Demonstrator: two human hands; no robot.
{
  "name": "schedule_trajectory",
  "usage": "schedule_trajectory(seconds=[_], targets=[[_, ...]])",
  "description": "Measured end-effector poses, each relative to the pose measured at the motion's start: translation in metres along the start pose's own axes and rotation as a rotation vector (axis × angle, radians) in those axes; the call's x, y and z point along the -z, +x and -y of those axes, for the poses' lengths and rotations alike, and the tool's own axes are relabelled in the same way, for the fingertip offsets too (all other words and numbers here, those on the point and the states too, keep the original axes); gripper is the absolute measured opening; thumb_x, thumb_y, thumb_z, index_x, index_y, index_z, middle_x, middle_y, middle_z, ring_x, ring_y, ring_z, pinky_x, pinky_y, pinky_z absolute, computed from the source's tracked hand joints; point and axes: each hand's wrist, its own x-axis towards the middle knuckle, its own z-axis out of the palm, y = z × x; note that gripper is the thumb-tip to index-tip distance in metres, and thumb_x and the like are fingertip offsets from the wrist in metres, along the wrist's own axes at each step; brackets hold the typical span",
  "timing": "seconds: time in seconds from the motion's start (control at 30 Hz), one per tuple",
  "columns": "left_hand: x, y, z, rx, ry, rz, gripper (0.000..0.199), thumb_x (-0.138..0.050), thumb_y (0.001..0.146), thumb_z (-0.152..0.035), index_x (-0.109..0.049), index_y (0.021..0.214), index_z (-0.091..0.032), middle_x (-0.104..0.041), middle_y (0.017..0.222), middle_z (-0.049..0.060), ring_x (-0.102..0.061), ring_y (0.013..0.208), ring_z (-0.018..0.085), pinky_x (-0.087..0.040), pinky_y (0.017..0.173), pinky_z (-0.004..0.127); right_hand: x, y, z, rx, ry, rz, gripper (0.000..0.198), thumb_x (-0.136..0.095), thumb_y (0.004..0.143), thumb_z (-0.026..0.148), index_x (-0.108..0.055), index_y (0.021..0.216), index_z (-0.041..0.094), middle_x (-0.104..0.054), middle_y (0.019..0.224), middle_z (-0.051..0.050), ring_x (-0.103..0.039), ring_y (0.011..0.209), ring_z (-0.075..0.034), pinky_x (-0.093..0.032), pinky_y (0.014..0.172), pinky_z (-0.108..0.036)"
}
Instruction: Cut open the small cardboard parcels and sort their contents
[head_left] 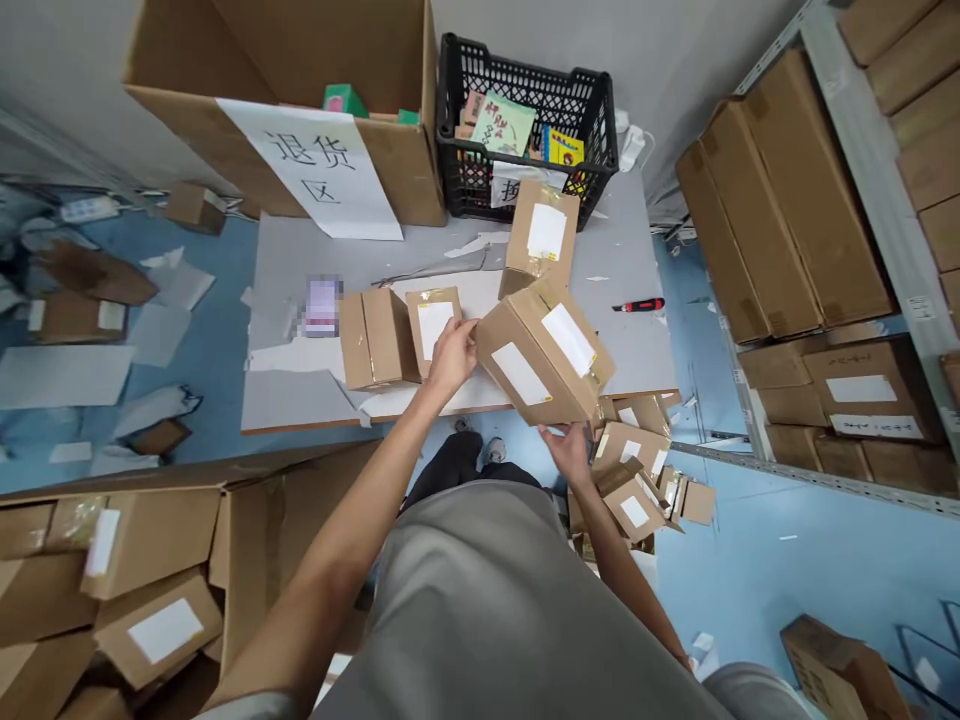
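Tilted above the table's front edge is a brown cardboard box (525, 350) with white labels and clear tape on its faces. My left hand (452, 358) grips its left corner with the fingers closed. Under its lower right corner, my right hand (568, 450) supports it, fingers at the edge. Behind it stands another labelled box (517, 245). Left of my left hand, a small labelled box (420, 300) sits beside a plain taped carton (379, 340). A red and black utility knife (639, 305) lies on the table to the right.
A large open carton (409, 170) with a paper sign and a black crate (454, 150) holding packets stand at the table's back. An open carton of boxes (255, 540) is at left. Boxes (630, 450) are piled right of my legs. Shelving (904, 270) lines the right.
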Motion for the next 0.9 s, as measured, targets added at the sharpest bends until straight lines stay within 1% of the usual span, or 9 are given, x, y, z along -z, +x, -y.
schedule_trajectory(seconds=[0.13, 0.23, 0.3, 0.37, 0.47, 0.53, 0.6, 0.73, 0.9], targets=[[-0.006, 0.046, 0.007, 0.003, 0.003, 0.128, 0.051, -0.06, 0.088, -0.006, -0.078, 0.135, -0.017, -0.074, 0.135, 0.014, -0.076, 0.112, 0.029, -0.06, 0.111, 0.046, -0.045, -0.001, 0.003, -0.091, -0.121, 0.339, 0.072, -0.09, 0.079, 0.068, -0.072, 0.132, 0.021, -0.075, 0.145, -0.022, -0.083, 0.115, -0.035, -0.074, 0.091, -0.05], [0.012, 0.049, 0.018, 0.002, 0.011, 0.054, 0.045, -0.062, 0.094, -0.015, -0.076, 0.137, -0.015, -0.074, 0.14, 0.017, -0.07, 0.133, 0.035, -0.053, 0.124, 0.052, -0.049, 0.007, 0.025, 0.003, -0.135, 0.515, 0.059, -0.087, 0.087, 0.066, -0.079, 0.127, 0.024, -0.079, 0.144, -0.016, -0.084, 0.115, -0.032, -0.072, 0.097, -0.049], [0.035, 0.035, 0.036, 0.013, 0.006, -0.07, 0.046, -0.063, 0.1, -0.024, -0.072, 0.144, -0.016, -0.071, 0.148, 0.017, -0.064, 0.145, 0.036, -0.046, 0.132, 0.054, -0.036, 0.018, 0.042, 0.094, -0.118, 0.447, 0.051, -0.075, 0.098, 0.07, -0.082, 0.121, 0.025, -0.085, 0.127, -0.012, -0.083, 0.112, -0.03, -0.07, 0.102, -0.048], [0.064, 0.011, 0.064, 0.072, 0.006, -0.208, 0.048, -0.064, 0.103, -0.033, -0.068, 0.149, -0.017, -0.066, 0.156, 0.018, -0.057, 0.155, 0.036, -0.04, 0.138, 0.056, -0.016, 0.037, 0.055, 0.137, -0.151, 0.216, 0.056, -0.065, 0.103, 0.075, -0.082, 0.115, 0.024, -0.086, 0.117, -0.013, -0.082, 0.109, -0.03, -0.068, 0.104, -0.047], [0.103, -0.029, 0.114, 0.353, 0.021, -0.393, 0.075, -0.076, 0.096, -0.043, -0.056, 0.161, -0.011, -0.054, 0.167, 0.025, -0.044, 0.166, 0.042, -0.029, 0.144, 0.061, 0.004, 0.071, 0.058, 0.073, -0.294, -0.063, 0.075, -0.074, 0.09, 0.085, -0.079, 0.127, 0.02, -0.08, 0.134, -0.02, -0.076, 0.127, -0.037, -0.066, 0.108, -0.051], [0.118, -0.052, 0.142, 0.587, -0.035, -0.395, 0.101, -0.086, 0.086, -0.051, -0.048, 0.167, -0.006, -0.049, 0.172, 0.031, -0.043, 0.167, 0.047, -0.032, 0.142, 0.063, 0.003, 0.09, 0.054, -0.061, -0.294, -0.018, 0.095, -0.08, 0.082, 0.088, -0.072, 0.148, 0.02, -0.074, 0.148, -0.023, -0.072, 0.137, -0.039, -0.066, 0.109, -0.053], [0.123, -0.067, 0.159, 0.727, -0.2, -0.272, 0.105, -0.085, 0.084, -0.056, -0.047, 0.168, -0.006, -0.055, 0.168, 0.032, -0.058, 0.157, 0.047, -0.047, 0.133, 0.063, -0.008, 0.1, 0.049, -0.174, -0.216, 0.138, 0.105, -0.081, 0.082, 0.086, -0.062, 0.164, 0.024, -0.072, 0.153, -0.021, -0.074, 0.136, -0.038, -0.066, 0.109, -0.054], [0.116, -0.077, 0.166, 0.635, -0.339, -0.149, 0.095, -0.086, 0.081, -0.06, -0.057, 0.16, -0.016, -0.071, 0.155, 0.022, -0.073, 0.139, 0.039, -0.058, 0.124, 0.056, -0.042, 0.104, 0.054, -0.048, -0.089, 0.368, 0.093, -0.083, 0.09, 0.076, -0.06, 0.168, 0.031, -0.074, 0.158, -0.013, -0.073, 0.143, -0.035, -0.056, 0.127, -0.057], [0.112, -0.062, 0.156, 0.549, -0.298, -0.097, 0.092, -0.086, 0.081, -0.068, -0.061, 0.157, -0.02, -0.077, 0.145, 0.018, -0.078, 0.13, 0.037, -0.062, 0.118, 0.055, -0.051, 0.117, 0.067, 0.029, -0.145, 0.345, 0.088, -0.081, 0.093, 0.073, -0.061, 0.167, 0.03, -0.073, 0.161, -0.01, -0.069, 0.149, -0.036, -0.05, 0.133, -0.06]])
